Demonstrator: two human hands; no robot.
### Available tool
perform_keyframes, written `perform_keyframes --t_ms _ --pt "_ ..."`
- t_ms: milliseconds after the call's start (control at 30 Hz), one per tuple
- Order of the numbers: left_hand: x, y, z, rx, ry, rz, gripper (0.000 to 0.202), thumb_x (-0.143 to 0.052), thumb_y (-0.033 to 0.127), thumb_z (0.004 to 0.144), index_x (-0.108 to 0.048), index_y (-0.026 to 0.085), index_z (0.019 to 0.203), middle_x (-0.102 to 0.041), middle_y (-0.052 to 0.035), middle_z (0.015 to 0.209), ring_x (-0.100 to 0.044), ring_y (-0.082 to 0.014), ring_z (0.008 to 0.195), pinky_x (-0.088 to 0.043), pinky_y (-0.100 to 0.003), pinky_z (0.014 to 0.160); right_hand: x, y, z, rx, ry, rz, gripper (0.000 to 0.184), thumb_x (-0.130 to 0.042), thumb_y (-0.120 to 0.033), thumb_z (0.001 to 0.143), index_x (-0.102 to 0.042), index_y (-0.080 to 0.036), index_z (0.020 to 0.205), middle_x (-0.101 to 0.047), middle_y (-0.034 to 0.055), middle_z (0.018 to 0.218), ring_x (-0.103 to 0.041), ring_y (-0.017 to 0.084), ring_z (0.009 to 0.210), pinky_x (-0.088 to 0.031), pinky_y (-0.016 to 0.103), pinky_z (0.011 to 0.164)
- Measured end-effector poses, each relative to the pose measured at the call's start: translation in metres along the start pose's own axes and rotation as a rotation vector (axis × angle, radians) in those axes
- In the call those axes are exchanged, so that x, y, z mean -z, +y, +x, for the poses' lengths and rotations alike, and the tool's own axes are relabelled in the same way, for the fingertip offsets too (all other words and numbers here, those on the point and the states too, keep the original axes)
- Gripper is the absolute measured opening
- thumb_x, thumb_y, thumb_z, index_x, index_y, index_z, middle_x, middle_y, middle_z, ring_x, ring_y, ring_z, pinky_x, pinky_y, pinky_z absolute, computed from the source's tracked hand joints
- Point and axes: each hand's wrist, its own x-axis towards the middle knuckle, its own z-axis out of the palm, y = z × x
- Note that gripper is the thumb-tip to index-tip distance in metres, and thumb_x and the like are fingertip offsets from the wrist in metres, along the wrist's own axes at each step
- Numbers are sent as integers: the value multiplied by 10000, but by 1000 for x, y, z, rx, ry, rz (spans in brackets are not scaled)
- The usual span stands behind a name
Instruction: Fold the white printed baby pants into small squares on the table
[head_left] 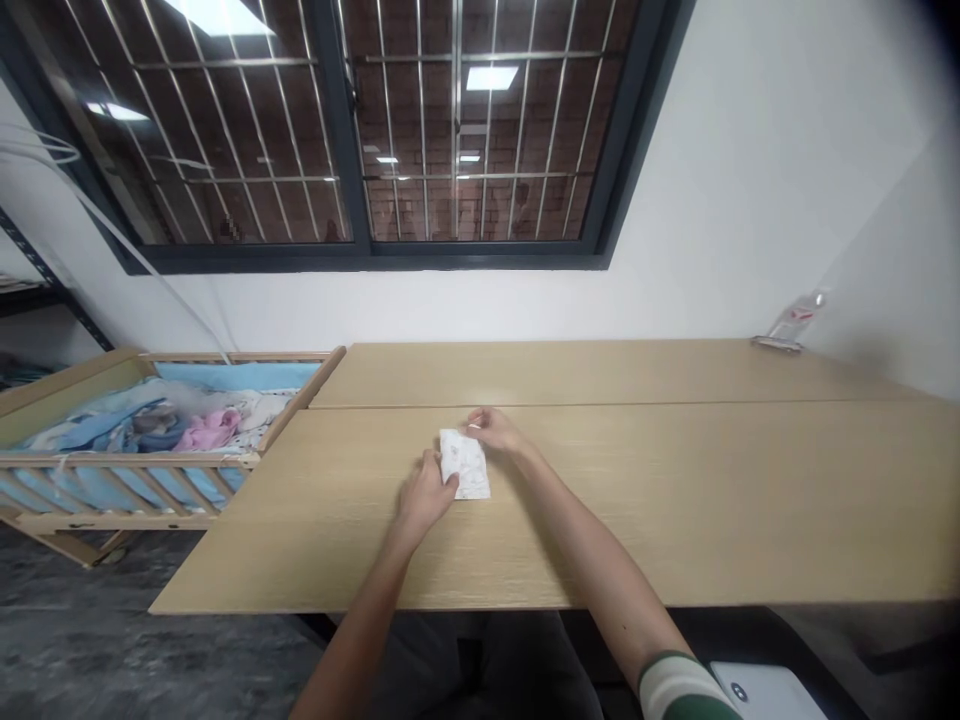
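A small, flat white packet (465,465) with faint markings lies on the wooden table, upright in front of me; its exact kind is not clear. My left hand (429,495) grips it along the left edge, thumb on top and fingers curled at the side. At its top right corner, my right hand (495,430) has thumb and fingers pinched together on a bit of white that looks like the packet's corner. The fingertips of the right hand are partly hidden.
The light wooden table (712,500) has a seam running across it. A clear plastic bottle (799,318) leans at the back right corner. To the left stands a wooden crib (187,462) with bedding. A white device (765,690) lies below the table's front edge.
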Motion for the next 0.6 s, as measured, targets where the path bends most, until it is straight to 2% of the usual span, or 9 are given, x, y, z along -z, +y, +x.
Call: perform_keyframes --t_ms 67,167,267,367,433,500,600 --pt "-3 4 -1 23 -28 91 386 -587 342 908 -520 169 1246 -737 -164 1081 -720 -296 966 -495 -350 786 -4 14 3 -47 13 -61 356 -835 -326 696 -617 -160 923 -662 6 759 -622 147 676 -473 243 598" --pt "0 9 -3 31 -62 196 365 -558 370 933 -535 177 1242 -742 -155 1062 -719 -305 975 -493 -357 799 -6 24 4 -21 20 -143 311 -813 -313 742 -644 -151 946 -709 49 850 -666 168 761 -520 265 678" --pt "7 15 -12 32 -44 280 370 -505 406 965 -556 148 1225 -730 -178 1047 -704 -328 995 -492 -397 845 -5 16 -2 116 21 -241 302 -716 -326 863 -649 -152 1100 -740 111 1028 -701 207 916 -556 322 814" --pt "5 25 -31 -25 19 336 434 -423 417 997 -556 103 1266 -660 -231 1225 -623 -359 1162 -452 -461 979 -6 -6 -13 268 5 -414 368 -553 -358 987 -607 -166 1296 -676 168 1300 -649 260 1189 -498 406 1028" --pt "-7 31 -48 -157 77 359 517 -434 429 993 -506 89 1375 -553 -233 1418 -532 -361 1292 -413 -468 1061 -12 -24 -26 356 -86 -547 441 -464 -400 1029 -565 -180 1397 -608 163 1424 -576 281 1315 -431 442 1120" --pt "-25 33 -64 -274 146 382 615 -455 445 983 -435 66 1468 -444 -235 1539 -438 -368 1394 -391 -473 1108 -21 -40 -41 448 -246 -628 509 -400 -443 1051 -516 -184 1474 -543 144 1509 -491 283 1411 -360 455 1186" --pt "-48 30 -80 -279 171 413 647 -426 462 994 -458 21 1467 -435 -265 1544 -370 -396 1449 -365 -513 1139 -34 -55 -66 561 -494 -620 575 -337 -499 1068 -434 -206 1553 -406 92 1620 -319 250 1526 -218 440 1267"
